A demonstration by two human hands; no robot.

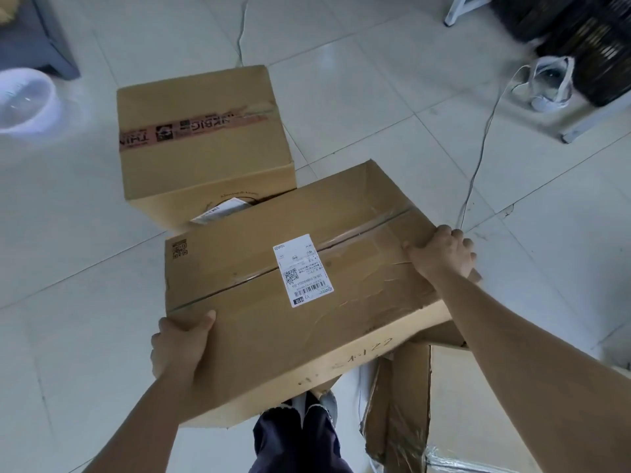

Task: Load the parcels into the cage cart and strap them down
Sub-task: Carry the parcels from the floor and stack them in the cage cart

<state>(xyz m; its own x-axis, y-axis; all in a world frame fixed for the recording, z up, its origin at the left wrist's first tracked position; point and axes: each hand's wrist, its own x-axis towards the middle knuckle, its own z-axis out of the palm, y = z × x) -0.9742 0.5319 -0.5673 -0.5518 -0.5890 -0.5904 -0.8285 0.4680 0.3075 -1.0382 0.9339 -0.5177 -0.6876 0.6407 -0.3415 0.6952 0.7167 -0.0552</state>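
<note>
**Two hands on one parcel, cage cart not in view**

Two bare hands carry a wide, flat brown cardboard parcel with a white shipping label (300, 288), filling the centre of the frame and tilted, its near edge low toward the person's legs.

- Left hand (179, 346), lower left of centre: clamped on the parcel's near-left corner, thumb lying on top, fingers wrapped under and out of sight.
- Right hand (444, 252), right of centre: clamped on the far-right edge, fingers curled over it. Diagonal corners, likely to balance a box this wide.
- Parcel seems clear of the pale tiled floor (375, 97), though its underside is hidden.

Second parcel: a taller brown cardboard box sealed with red printed tape (201, 138), upper left of centre, standing on the floor. Whether the carried parcel's far edge touches it, I cannot tell.

Lower right: torn, opened brown cardboard with silvery tape (409, 404), beside the person's legs. Purpose unclear.

Upper right: dark slatted crates (587, 46), blurred, with a thin white cable (485, 131) running across the floor below. Upper left edge: a white round tub (27, 100).

Judgement: loading is in hand, and strapping comes later. The cable is a trip risk when turning right.
</note>
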